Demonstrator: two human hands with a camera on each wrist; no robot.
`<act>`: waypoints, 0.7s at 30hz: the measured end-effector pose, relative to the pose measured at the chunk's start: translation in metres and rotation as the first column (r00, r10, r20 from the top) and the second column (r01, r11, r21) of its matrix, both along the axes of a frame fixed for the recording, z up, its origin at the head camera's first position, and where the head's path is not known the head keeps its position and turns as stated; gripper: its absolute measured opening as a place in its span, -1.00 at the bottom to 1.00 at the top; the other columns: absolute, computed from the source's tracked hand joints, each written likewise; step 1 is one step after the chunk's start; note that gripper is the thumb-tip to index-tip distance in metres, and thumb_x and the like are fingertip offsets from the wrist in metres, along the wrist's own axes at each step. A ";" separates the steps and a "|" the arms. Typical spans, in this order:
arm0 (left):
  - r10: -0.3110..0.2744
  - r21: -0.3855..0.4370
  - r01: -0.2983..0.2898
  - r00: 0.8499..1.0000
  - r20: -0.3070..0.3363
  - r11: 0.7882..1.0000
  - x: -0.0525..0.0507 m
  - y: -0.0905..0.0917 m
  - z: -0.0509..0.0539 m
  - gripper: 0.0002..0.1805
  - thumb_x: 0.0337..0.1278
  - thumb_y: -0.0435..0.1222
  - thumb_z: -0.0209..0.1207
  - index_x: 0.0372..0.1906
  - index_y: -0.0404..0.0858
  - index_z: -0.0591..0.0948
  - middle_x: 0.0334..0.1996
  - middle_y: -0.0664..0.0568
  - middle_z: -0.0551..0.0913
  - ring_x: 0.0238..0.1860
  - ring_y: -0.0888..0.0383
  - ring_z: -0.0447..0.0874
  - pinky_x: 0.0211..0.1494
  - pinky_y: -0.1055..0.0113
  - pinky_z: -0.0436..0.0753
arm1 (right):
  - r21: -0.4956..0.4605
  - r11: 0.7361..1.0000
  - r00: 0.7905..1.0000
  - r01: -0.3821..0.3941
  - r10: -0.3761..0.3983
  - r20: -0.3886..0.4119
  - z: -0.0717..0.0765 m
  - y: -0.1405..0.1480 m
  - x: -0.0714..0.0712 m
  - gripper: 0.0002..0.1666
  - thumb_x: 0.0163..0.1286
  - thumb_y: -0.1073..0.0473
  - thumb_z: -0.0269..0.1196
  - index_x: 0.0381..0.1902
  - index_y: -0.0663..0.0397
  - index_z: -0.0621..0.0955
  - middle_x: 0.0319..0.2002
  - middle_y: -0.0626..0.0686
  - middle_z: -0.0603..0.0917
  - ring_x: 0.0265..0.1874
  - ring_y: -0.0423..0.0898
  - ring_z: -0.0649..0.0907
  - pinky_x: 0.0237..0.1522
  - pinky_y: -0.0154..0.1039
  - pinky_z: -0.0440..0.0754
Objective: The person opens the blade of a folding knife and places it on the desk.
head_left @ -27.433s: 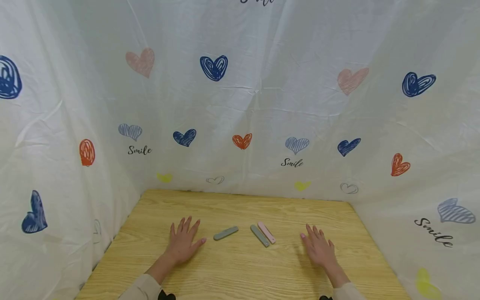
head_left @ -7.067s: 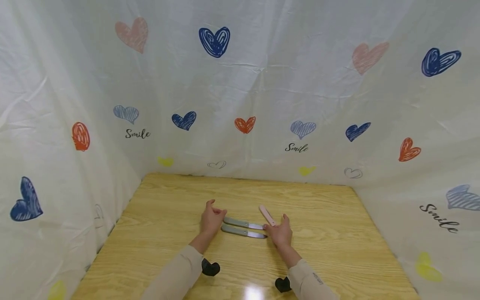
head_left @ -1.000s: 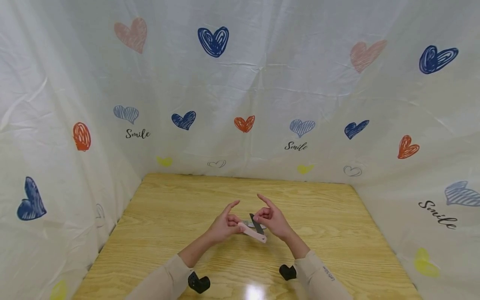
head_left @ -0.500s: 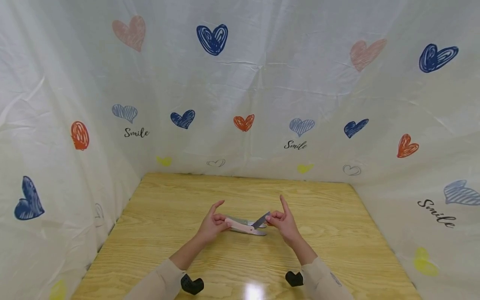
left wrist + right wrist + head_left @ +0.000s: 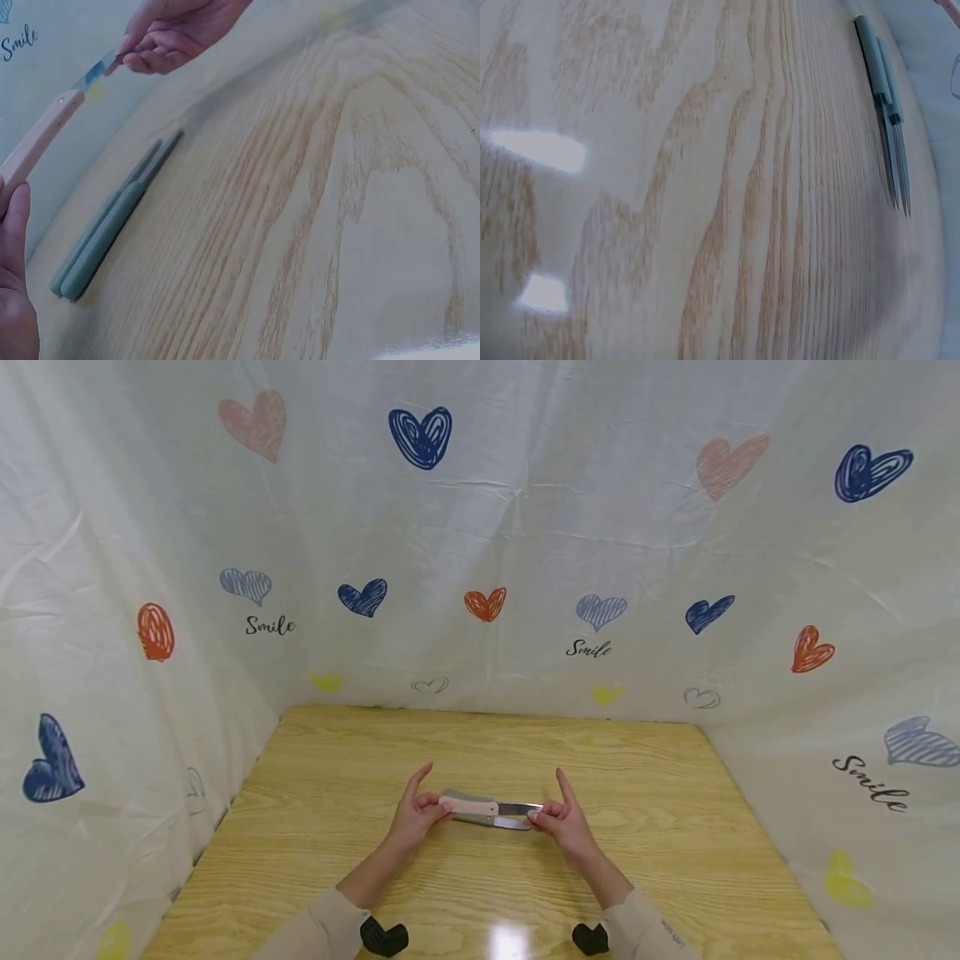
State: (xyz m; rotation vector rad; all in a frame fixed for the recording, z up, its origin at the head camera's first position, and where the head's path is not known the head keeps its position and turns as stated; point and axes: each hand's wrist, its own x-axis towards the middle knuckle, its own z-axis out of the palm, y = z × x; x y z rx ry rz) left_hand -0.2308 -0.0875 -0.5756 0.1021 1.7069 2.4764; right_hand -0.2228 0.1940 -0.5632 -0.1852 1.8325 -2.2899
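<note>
A pink-handled folding knife is held level above the table, its blade swung out to the right. My left hand pinches the handle's left end between thumb and fingers, index finger raised. At the other end, my right hand pinches the blade near its tip, index finger also pointing up. Beneath it lie two green-handled folding knives, a nearer one and a farther one, side by side with blades out to the right. In the head view the pink knife partly covers them. The right wrist view leaves out my right hand.
The wood-grain table carries the knives. A white curtain printed with hearts and "Smile" stands around its back and sides. Black wrist-camera pieces sit at both cuffs.
The pink knife's blade has swung outward from a steep angle until in line with the handle. My hands have moved apart and levelled the knife; the green knives stay put.
</note>
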 end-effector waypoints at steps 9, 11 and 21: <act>-0.042 -0.020 0.043 0.998 0.051 0.999 0.010 0.000 -0.004 -0.07 0.13 -0.68 0.09 0.52 -0.23 -0.06 -0.47 0.15 0.55 -0.35 0.30 0.65 -0.08 0.30 0.71 | 0.022 1.000 0.998 0.012 -0.013 0.059 -0.008 0.002 0.008 0.21 0.28 0.56 0.16 0.54 -0.03 -0.36 -0.52 -0.13 0.60 -0.39 -0.21 0.73 -0.11 -0.27 0.71; -0.067 -0.039 0.069 0.997 0.045 0.997 0.010 -0.002 -0.006 -0.07 0.14 -0.68 0.09 0.52 -0.25 -0.09 -0.46 0.14 0.56 -0.34 0.28 0.65 -0.07 0.29 0.71 | 0.037 0.999 0.997 0.018 -0.020 0.071 -0.013 0.003 0.010 0.20 0.29 0.54 0.17 0.54 -0.02 -0.35 -0.50 -0.14 0.65 -0.40 -0.21 0.73 -0.13 -0.28 0.71; -0.056 -0.063 0.063 0.992 0.113 0.996 0.011 -0.007 -0.021 -0.02 0.10 -0.65 0.15 0.52 -0.30 -0.15 -0.46 0.12 0.56 -0.37 0.25 0.67 -0.13 0.28 0.73 | 0.094 0.986 0.985 0.139 -0.148 0.092 -0.029 -0.003 0.016 0.14 0.26 0.49 0.22 0.54 0.16 -0.26 -0.51 -0.12 0.70 -0.48 -0.20 0.72 -0.30 -0.35 0.70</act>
